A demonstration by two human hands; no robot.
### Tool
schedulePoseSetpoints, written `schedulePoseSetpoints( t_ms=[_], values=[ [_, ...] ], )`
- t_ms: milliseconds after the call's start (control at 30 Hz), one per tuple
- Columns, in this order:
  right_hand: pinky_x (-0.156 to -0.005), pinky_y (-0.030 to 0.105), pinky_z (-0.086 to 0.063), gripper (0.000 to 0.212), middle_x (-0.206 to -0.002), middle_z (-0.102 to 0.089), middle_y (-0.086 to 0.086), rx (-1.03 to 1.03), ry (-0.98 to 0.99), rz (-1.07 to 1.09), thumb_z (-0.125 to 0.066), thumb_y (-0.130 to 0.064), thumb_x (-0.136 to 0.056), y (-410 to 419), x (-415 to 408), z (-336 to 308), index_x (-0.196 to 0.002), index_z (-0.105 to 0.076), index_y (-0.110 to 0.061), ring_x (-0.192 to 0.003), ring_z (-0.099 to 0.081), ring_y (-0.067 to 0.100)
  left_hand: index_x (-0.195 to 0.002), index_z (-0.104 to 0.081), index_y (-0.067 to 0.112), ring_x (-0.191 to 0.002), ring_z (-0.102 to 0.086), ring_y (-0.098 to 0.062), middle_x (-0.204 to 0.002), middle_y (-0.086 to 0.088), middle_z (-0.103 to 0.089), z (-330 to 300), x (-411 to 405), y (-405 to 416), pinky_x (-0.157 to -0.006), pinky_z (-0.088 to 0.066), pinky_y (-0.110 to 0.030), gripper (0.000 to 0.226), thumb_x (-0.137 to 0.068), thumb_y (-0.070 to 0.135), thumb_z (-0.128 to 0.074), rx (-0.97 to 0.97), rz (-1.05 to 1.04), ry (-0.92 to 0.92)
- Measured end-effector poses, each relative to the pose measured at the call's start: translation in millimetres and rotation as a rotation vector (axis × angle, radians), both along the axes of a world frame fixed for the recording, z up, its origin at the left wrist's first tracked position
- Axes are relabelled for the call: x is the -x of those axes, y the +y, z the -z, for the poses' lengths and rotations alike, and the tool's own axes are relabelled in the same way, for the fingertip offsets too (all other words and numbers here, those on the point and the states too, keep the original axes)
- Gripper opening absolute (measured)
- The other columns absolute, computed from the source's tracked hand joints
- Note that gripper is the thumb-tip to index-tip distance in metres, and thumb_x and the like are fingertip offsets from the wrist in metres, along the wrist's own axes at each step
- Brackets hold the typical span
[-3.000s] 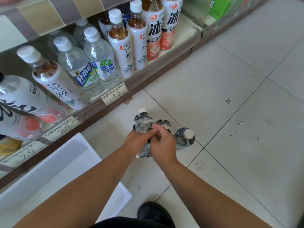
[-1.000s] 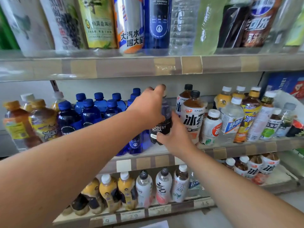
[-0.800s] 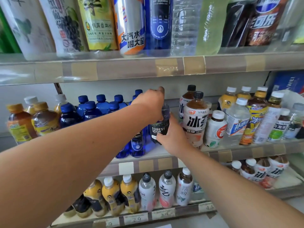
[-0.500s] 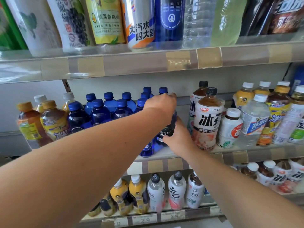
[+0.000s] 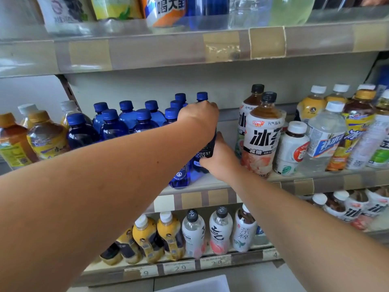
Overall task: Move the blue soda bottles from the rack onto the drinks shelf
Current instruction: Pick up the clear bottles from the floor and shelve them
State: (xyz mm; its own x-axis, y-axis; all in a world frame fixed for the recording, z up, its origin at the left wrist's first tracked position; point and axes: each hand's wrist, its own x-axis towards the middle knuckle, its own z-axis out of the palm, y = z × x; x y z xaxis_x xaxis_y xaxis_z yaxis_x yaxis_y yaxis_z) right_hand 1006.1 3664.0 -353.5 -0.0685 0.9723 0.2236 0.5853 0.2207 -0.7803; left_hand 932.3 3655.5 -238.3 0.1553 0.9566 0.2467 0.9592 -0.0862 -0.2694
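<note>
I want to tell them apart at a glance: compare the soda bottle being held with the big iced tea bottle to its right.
The held soda bottle is dark blue with a dark label; the iced tea bottle shows brown tea above a white label. The soda bottle is gripped by the left hand on top and the right hand low down; the iced tea bottle stands untouched. The tea looks wider. Both stand on the same shelf.

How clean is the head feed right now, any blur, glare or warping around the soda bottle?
Head view: the soda bottle label reads sharply between left hand and right hand; bottles at the right edge smear with blur; the upper shelf rail bows from wide-angle distortion and shows soft glare; lighting is even.
</note>
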Motion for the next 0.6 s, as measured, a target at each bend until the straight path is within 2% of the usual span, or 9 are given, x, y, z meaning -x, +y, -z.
schedulePoseSetpoints(
  t_ms=[67, 167, 233, 300, 333, 400, 467, 533, 600],
  values=[
    [-0.07, 0.032, -0.045, 0.059, -0.111, -0.065, 0.015, 0.0, -0.04, 0.019, -0.073, -0.013, -0.077, -3, 0, -1, -0.124, -0.038, -0.005, -0.099, -0.064, 0.034, -0.12, -0.051, 0.01, -0.083, -0.05, -0.026, -0.099, -0.008, -0.055, 0, -2, -2, -0.063, -0.038, -0.034, 0.038, -0.086, 0.013, -0.066, -0.022, -0.024, 0.061],
    [-0.072, 0.031, -0.045, 0.055, -0.111, -0.067, 0.015, -0.034, -0.14, 0.053, -0.071, -0.016, -0.082, -19, 0, -6, -0.125, -0.04, 0.0, -0.102, -0.065, 0.034, -0.124, -0.051, 0.014, -0.103, -0.055, -0.028, -0.109, -0.007, -0.06, 2, -3, -3, -0.065, -0.037, -0.035, 0.045, -0.083, 0.023, -0.069, -0.056, -0.045, 0.13],
    [-0.067, 0.023, -0.038, 0.044, -0.105, -0.068, 0.013, -0.108, -0.184, 0.064, -0.069, -0.014, -0.083, -34, -2, -6, -0.119, -0.046, -0.001, -0.096, -0.066, 0.031, -0.125, -0.048, 0.013, -0.108, -0.054, -0.03, -0.111, -0.008, -0.063, 3, 0, -4, -0.066, -0.036, -0.035, 0.051, -0.08, 0.025, -0.071, -0.084, -0.049, 0.13],
    [-0.056, 0.018, -0.031, 0.036, -0.091, -0.065, 0.007, -0.171, -0.147, 0.048, -0.066, -0.01, -0.083, -56, -7, -3, -0.114, -0.049, -0.004, -0.082, -0.064, 0.027, -0.122, -0.046, 0.012, -0.108, -0.054, -0.032, -0.109, -0.01, -0.064, 4, 2, -8, -0.065, -0.036, -0.035, 0.054, -0.078, 0.026, -0.073, -0.112, -0.028, 0.103],
    [-0.055, 0.018, -0.034, 0.036, -0.088, -0.064, 0.005, -0.181, -0.122, 0.027, -0.064, -0.01, -0.083, -68, -11, -1, -0.117, -0.05, -0.006, -0.078, -0.062, 0.025, -0.121, -0.045, 0.011, -0.107, -0.054, -0.032, -0.108, -0.011, -0.064, 6, 0, -12, -0.064, -0.035, -0.035, 0.053, -0.078, 0.026, -0.072, -0.128, 0.0, 0.091],
    [-0.074, 0.025, -0.05, 0.04, -0.099, -0.07, 0.008, -0.145, -0.007, -0.024, -0.064, -0.013, -0.085, -95, -22, 6, -0.124, -0.053, -0.011, -0.09, -0.066, 0.024, -0.117, -0.046, 0.01, -0.103, -0.054, -0.035, -0.103, -0.014, -0.063, 10, -5, -27, -0.062, -0.035, -0.036, 0.046, -0.08, 0.027, -0.067, -0.164, 0.11, 0.048],
    [-0.086, 0.027, -0.055, 0.041, -0.105, -0.072, 0.005, -0.082, 0.197, -0.036, -0.066, -0.012, -0.085, -122, -36, 19, -0.126, -0.06, -0.013, -0.103, -0.068, 0.017, -0.111, -0.049, 0.009, -0.09, -0.056, -0.034, -0.092, -0.014, -0.061, 24, -11, -50, -0.059, -0.039, -0.037, 0.034, -0.084, 0.028, -0.057, -0.189, 0.288, -0.1],
    [-0.087, 0.021, -0.055, 0.036, -0.1, -0.074, -0.002, -0.064, 0.361, 0.019, -0.066, -0.008, -0.084, -144, -53, 39, -0.12, -0.067, -0.012, -0.098, -0.071, 0.011, -0.104, -0.055, 0.01, -0.077, -0.058, -0.031, -0.082, -0.006, -0.061, 51, -15, -76, -0.06, -0.045, -0.035, 0.027, -0.087, 0.031, -0.052, -0.167, 0.478, -0.323],
    [-0.085, 0.024, -0.057, 0.027, -0.097, -0.076, -0.001, -0.057, 0.434, 0.136, -0.068, -0.007, -0.084, -166, -75, 68, -0.11, -0.071, -0.012, -0.092, -0.073, 0.011, -0.099, -0.062, 0.014, -0.071, -0.06, -0.022, -0.077, 0.003, -0.063, 91, -25, -105, -0.064, -0.045, -0.029, 0.018, -0.087, 0.027, -0.055, -0.07, 0.606, -0.595]
  ],
)
